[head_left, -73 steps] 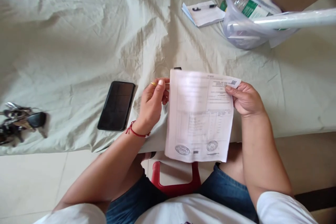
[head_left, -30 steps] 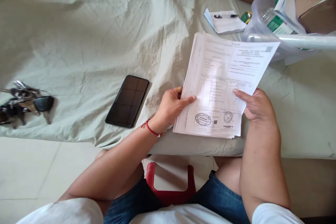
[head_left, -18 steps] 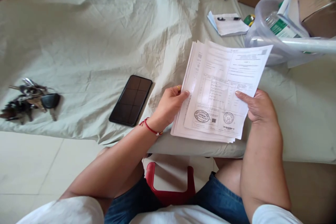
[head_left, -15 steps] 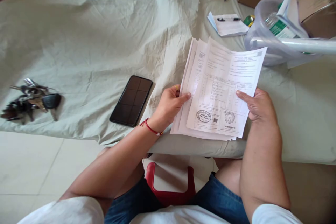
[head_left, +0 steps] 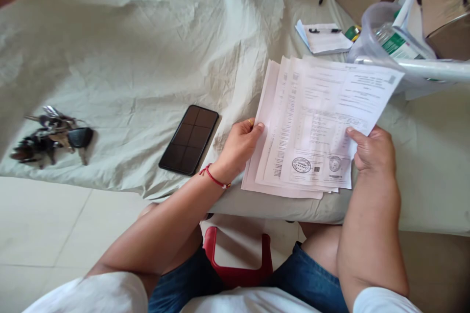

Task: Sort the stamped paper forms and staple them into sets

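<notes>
Centrally, head view: a sheaf of printed sheets point(head_left: 316, 127), fanned so that several left edges show, stamped near the lower edge, lying tilted over the near edge of the desk point(head_left: 110, 58), which is covered by a creased pale cloth.

Left hand point(head_left: 240, 144): closed on the sheaf's left edge, thumb on top of the paper, fingers beneath; ring on one finger, red cord at the wrist.

Right hand point(head_left: 372, 149): clamped on the sheaf's right edge, thumb pressed across the top sheet, fingers hidden under the paper.

Black phone point(head_left: 189, 139): face up, screen dark, just left of the left hand, apart from it.

Bunch of keys point(head_left: 51, 134): far left, near the desk's front edge, well apart from the phone.

Small notepad point(head_left: 325, 39) with a pen point(head_left: 325, 31) lying on it: beyond the sheaf.

Clear plastic tub point(head_left: 370, 24): right of the notepad, holding a green-labelled bottle point(head_left: 392, 44).

Cardboard box point(head_left: 446, 7): upper right corner.

Red stool point(head_left: 238, 259): below, between the person's knees.
</notes>
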### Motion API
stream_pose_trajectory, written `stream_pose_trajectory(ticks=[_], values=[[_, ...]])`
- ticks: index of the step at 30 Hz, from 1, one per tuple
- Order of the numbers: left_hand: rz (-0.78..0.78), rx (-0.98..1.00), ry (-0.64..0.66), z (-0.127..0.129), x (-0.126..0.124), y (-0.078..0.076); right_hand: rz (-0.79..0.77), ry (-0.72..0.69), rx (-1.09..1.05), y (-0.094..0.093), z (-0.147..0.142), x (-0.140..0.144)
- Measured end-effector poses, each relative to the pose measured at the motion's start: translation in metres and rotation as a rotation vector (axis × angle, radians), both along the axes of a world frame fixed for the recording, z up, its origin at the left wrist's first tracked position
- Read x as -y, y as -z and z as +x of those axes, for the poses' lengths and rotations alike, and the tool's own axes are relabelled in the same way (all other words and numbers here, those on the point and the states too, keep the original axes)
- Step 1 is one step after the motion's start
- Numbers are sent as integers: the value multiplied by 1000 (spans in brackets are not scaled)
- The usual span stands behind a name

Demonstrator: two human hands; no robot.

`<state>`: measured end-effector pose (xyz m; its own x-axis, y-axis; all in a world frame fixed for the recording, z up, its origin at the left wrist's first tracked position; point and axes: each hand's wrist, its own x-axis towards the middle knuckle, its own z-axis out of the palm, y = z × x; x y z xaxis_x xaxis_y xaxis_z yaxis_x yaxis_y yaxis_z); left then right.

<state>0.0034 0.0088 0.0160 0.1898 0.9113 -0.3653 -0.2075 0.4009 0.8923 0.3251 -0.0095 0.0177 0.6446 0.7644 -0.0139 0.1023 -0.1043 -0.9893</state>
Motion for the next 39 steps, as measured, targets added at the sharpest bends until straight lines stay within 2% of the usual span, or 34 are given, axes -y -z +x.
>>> stream_pose_trajectory(ticks=[5,10,18,26,28,31,35,37,39], values=[[68,2,-19,0,0,2,118,94,-59,-5,-2,-4],[97,17,-78,2,0,5,112,107,-62,-2,0,-4],[60,164,-106,6,4,1,98,91,-1,1,7,0],[10,84,-38,7,5,-1,64,74,-16,-2,1,-1],[22,79,-58,8,4,1,57,76,-18,-2,1,-1],[74,31,-137,7,1,5,57,75,-16,-1,4,-2],[245,-84,-230,5,-1,8,50,73,-10,0,8,-3],[306,-181,-232,4,-1,7,48,71,-11,0,8,-3],[281,-248,-181,4,1,4,40,68,-13,0,7,-3]])
